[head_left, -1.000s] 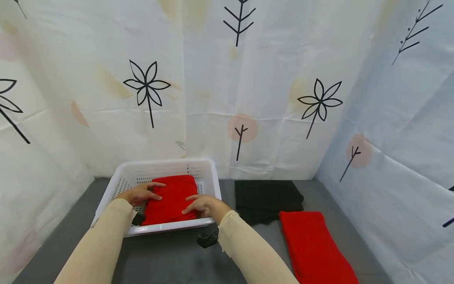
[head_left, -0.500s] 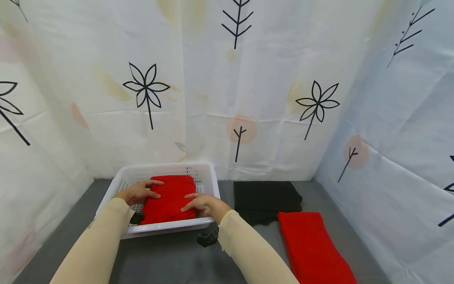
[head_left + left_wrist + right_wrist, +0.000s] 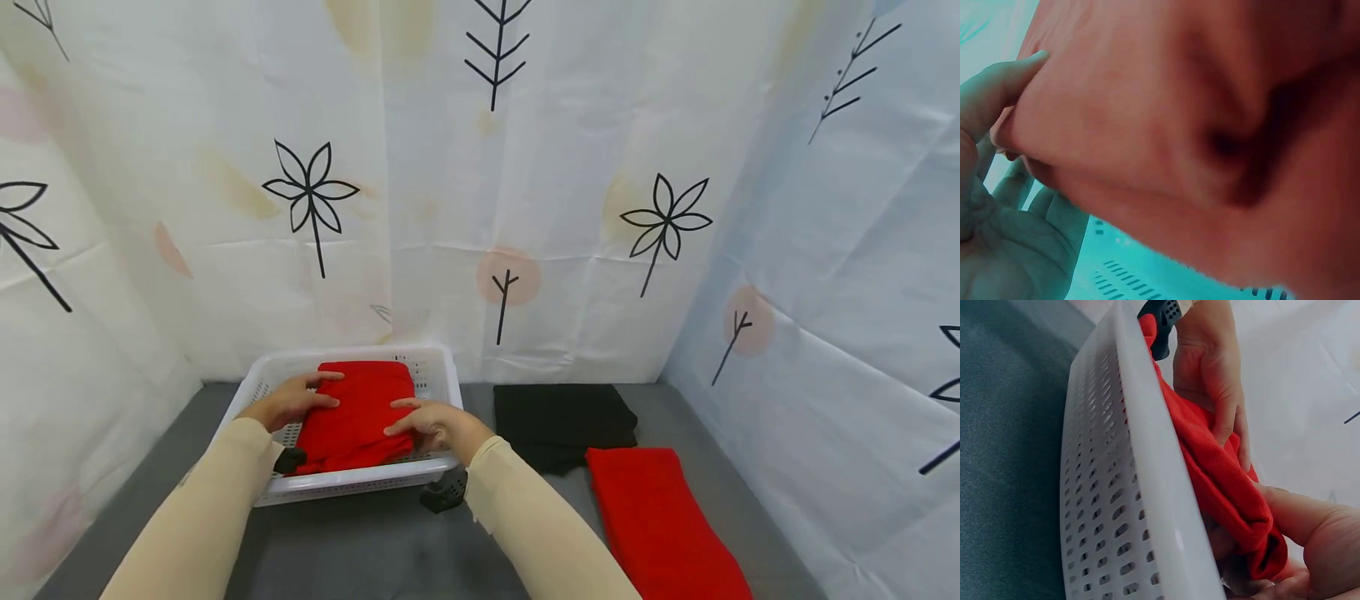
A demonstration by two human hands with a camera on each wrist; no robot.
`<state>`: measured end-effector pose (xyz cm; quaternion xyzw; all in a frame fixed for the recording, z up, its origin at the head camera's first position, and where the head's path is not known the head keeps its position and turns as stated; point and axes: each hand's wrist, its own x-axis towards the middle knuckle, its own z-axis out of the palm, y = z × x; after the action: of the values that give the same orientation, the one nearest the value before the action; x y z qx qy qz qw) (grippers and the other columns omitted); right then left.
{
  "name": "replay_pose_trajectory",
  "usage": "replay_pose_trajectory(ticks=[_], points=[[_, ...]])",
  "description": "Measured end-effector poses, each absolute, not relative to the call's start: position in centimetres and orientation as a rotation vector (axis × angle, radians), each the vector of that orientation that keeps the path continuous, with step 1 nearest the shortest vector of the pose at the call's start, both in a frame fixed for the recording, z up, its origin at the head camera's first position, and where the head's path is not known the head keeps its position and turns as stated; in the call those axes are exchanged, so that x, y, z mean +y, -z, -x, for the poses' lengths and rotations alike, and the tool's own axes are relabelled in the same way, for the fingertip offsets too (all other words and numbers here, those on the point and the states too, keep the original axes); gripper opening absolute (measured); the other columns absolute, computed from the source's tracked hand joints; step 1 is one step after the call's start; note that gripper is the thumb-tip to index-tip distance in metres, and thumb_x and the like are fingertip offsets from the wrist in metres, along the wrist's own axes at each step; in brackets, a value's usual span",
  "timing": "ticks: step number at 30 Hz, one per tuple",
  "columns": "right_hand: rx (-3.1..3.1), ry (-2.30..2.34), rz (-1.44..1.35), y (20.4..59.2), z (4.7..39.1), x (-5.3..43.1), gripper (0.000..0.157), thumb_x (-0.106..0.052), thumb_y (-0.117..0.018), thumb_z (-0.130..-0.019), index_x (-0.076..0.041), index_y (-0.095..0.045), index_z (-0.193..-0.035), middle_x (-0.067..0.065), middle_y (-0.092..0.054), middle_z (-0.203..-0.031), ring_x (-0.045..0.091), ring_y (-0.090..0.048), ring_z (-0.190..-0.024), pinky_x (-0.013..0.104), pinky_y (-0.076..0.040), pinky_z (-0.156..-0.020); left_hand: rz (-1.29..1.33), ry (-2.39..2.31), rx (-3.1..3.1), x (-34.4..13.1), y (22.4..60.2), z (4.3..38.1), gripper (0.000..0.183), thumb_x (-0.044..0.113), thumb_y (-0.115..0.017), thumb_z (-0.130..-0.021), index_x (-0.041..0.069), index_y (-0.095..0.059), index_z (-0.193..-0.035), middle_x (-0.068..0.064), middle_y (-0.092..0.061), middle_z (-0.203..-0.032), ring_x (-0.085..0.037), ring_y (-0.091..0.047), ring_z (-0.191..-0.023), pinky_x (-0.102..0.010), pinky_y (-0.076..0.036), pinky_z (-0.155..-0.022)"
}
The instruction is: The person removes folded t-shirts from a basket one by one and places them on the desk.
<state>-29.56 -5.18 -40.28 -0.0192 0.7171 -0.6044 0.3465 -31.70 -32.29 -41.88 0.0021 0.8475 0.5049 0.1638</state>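
A folded red cloth is held just inside the white plastic basket, whose sides are perforated. My left hand grips its left edge. In the left wrist view the thumb of that hand lies on top of the cloth and the fingers reach under it. On the opposite edge, my right hand pinches the cloth between thumb and fingers. The right wrist view shows its folded layers hanging close to the basket rim. Its underside is mostly hidden.
To the right of the basket a folded black cloth lies on the grey table. Nearer the front right is another folded red cloth, touching or close to the black one. A patterned white curtain encloses the back and sides.
Both hands have lifted the red cloth a little within the basket, so its far edge sits nearer the back rim's height. The head view has shifted slightly.
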Motion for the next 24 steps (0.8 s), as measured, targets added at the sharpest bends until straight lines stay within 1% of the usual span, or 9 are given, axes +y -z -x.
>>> replay_pose_trajectory(ticks=[4,8,11,17,24], points=[[1.836,1.593,0.074,39.8,29.4,-4.7,0.06,-0.005,-0.071,-0.086,-0.014,-0.05,-0.143,0.015,-0.049,-0.133,0.031,-0.05,-0.11,0.056,-0.044,-0.104,-0.019,-1.425,2.452,-32.1,41.5,31.6,0.072,0.022,-0.066,-0.092,0.006,-0.03,-0.153,-0.033,-0.025,-0.151,-0.042,-0.044,-0.123,-0.044,-0.053,-0.096],[1.828,1.623,0.1,39.3,29.2,-4.0,0.06,-0.007,-0.07,-0.087,-0.017,-0.051,-0.143,0.014,-0.045,-0.137,0.031,-0.047,-0.114,0.053,-0.046,-0.103,-0.026,-1.439,2.481,-31.5,40.9,31.3,0.069,0.022,-0.064,-0.093,0.007,-0.033,-0.153,-0.032,-0.025,-0.152,-0.042,-0.041,-0.124,-0.047,-0.049,-0.1],[1.804,1.652,0.107,38.8,29.0,-3.4,0.06,-0.008,-0.07,-0.087,-0.019,-0.051,-0.143,0.013,-0.045,-0.136,0.03,-0.047,-0.115,0.05,-0.049,-0.101,-0.013,-1.462,2.481,-31.0,40.4,31.0,0.068,0.022,-0.063,-0.094,0.008,-0.033,-0.153,-0.031,-0.023,-0.154,-0.041,-0.041,-0.125,-0.047,-0.048,-0.101],[1.767,1.704,0.154,38.0,28.5,-2.4,0.059,-0.007,-0.068,-0.088,-0.018,-0.05,-0.142,0.014,-0.045,-0.134,0.031,-0.049,-0.112,0.051,-0.051,-0.098,0.043,-1.568,2.438,-30.1,39.8,30.4,0.069,0.024,-0.062,-0.094,0.01,-0.031,-0.154,-0.029,-0.019,-0.157,-0.041,-0.038,-0.129,-0.049,-0.045,-0.105],[1.687,1.767,0.237,37.4,27.5,-1.1,0.061,-0.004,-0.064,-0.091,-0.017,-0.044,-0.147,0.013,-0.042,-0.138,0.029,-0.05,-0.111,0.047,-0.053,-0.096,0.012,-1.717,2.34,-29.6,39.6,29.8,0.069,0.024,-0.061,-0.096,0.011,-0.028,-0.156,-0.028,-0.018,-0.158,-0.041,-0.04,-0.13,-0.047,-0.047,-0.104]])
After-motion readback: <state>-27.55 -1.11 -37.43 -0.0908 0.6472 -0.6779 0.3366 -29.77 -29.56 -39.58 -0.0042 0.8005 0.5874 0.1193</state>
